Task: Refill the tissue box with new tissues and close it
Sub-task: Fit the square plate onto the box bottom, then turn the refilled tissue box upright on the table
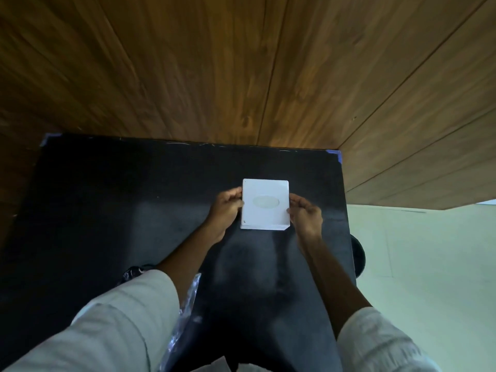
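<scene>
Black matte table (pixel 112 210) was flat and slick-looking, set against wood-grain wall panels (pixel 241 63).

White tissue box (pixel 265 204) sat right of table centre: rigid, smooth, rectangular, with oval slot on top.

Left hand (pixel 225 210) and right hand (pixel 306 214) were curled against box's opposite long sides, fingers pressing its edges.

Crinkled clear plastic wrap (pixel 188 299) lay near front edge, beside left sleeve.

Risks, as judged: uneven squeeze could make box skid on slick top; lid might seat crooked; forearm could sweep wrap off edge.

Pale grey-white sleeves (pixel 128 318) — loose, creased, pushed above the elbows — leave both forearms bare.
</scene>
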